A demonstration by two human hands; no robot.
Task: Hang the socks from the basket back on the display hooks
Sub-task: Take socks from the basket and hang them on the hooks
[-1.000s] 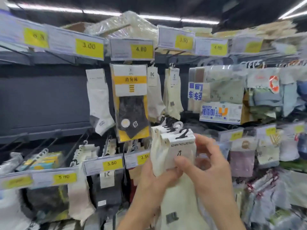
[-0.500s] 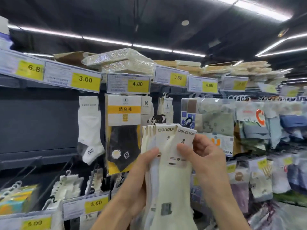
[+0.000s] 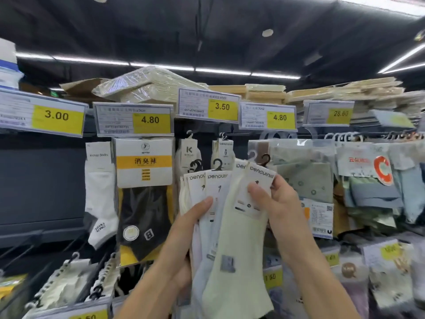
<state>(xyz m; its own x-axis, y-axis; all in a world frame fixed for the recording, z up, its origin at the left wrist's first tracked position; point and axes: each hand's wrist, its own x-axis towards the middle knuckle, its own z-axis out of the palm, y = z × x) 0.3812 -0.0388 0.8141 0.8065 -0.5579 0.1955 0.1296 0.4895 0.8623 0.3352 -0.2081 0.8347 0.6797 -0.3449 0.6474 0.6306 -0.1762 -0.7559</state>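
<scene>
I hold a fan of cream and pale blue "penguin" sock pairs (image 3: 234,226) with black plastic hangers in front of the display. My left hand (image 3: 184,238) grips the bundle from the left, thumb across the white cards. My right hand (image 3: 280,206) pinches the front cream pair's card (image 3: 255,194) and draws it a little to the right of the rest. Behind the bundle, a matching penguin pair (image 3: 224,153) hangs on a display hook (image 3: 222,135) under the 3.50 tag (image 3: 208,105). No basket is in sight.
A "K" sock pair (image 3: 189,153) hangs left of that hook. A black-and-yellow pack (image 3: 143,199) and a white sock (image 3: 100,194) hang further left. Bagged socks (image 3: 303,173) fill the hooks to the right. Price-tag rails jut out above and below.
The bundle has risen toward the top row of hooks and the view has tilted up. My right hand has pulled the front pair away to the right, fanning the cards apart.
</scene>
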